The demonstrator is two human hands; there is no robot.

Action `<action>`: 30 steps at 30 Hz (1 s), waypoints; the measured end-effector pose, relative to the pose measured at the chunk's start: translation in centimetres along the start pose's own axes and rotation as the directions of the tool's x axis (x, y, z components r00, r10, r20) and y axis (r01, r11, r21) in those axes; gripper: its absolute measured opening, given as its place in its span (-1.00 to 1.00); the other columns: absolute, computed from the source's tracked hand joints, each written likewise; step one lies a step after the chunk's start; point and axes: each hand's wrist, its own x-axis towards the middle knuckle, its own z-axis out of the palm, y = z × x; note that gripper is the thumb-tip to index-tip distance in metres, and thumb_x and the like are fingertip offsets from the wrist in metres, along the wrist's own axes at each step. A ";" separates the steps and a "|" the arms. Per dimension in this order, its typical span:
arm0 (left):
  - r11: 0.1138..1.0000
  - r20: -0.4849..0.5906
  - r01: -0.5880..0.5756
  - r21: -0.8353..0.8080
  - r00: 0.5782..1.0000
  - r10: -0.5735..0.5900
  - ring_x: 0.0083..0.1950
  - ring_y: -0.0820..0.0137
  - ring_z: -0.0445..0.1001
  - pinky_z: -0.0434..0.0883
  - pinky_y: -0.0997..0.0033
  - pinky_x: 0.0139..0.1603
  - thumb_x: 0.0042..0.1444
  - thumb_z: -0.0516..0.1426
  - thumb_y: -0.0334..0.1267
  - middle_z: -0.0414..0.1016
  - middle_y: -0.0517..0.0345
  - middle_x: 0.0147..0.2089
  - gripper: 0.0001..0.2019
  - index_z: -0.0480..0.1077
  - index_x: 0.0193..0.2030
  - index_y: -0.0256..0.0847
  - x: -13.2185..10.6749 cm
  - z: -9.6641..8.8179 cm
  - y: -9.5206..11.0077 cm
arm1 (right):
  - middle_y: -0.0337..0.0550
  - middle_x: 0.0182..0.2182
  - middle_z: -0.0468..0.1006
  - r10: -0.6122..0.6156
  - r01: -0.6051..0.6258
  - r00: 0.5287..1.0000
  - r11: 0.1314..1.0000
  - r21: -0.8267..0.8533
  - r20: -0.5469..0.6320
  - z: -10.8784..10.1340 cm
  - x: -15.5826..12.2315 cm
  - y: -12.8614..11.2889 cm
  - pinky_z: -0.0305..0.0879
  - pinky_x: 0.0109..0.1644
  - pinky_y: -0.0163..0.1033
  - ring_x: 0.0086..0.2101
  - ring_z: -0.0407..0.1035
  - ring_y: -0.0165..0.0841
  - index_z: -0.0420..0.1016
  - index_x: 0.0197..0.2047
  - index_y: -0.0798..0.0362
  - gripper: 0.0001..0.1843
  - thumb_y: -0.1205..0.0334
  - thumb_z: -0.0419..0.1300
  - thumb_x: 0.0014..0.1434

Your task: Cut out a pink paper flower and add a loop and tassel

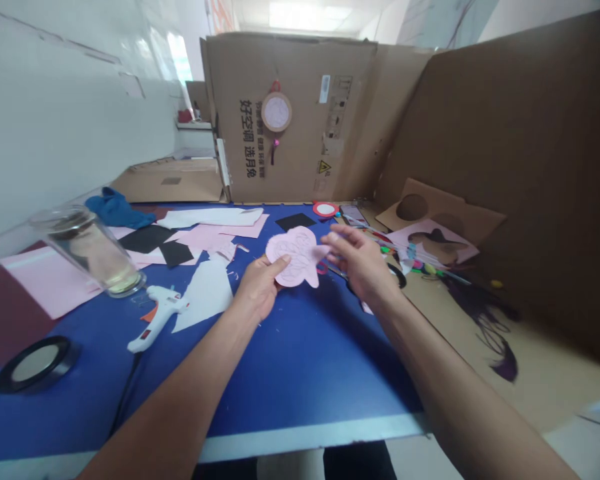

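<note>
My left hand [263, 283] pinches a pink paper cutout [296, 257] at its lower left edge, thumb on top. Wavy lines are drawn on its face, and two pointed tabs stick out at the right. Beside the upper tab is my right hand [363, 260], its fingers apart and curved; whether a fingertip touches the tab I cannot tell. The cutout is held above the blue table [305, 373]. Under and behind my right hand, dark and pinkish items show only in part.
A white glue gun [157, 317], a glass jar [97, 253] and black tape [35, 363] lie at left. Pink, white and black paper scraps [200, 237] spread behind. Cardboard with cut circles [440, 213] and dark feathers [480, 307] are at right. A cardboard wall [300, 160] stands at the back.
</note>
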 end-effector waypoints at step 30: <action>0.986 -0.086 -0.081 -0.146 0.994 0.069 0.03 0.14 0.76 0.68 0.27 0.07 0.18 0.34 -0.51 0.77 -0.16 0.02 -0.54 0.59 0.24 -0.28 1.0 -1.0 2.3 | 0.07 0.06 0.75 0.171 0.155 0.976 -0.133 -0.979 0.131 -5.9 -0.9 -1.2 0.27 -0.23 -0.14 -0.01 0.62 0.02 0.61 0.30 -0.11 -0.40 0.25 0.25 0.19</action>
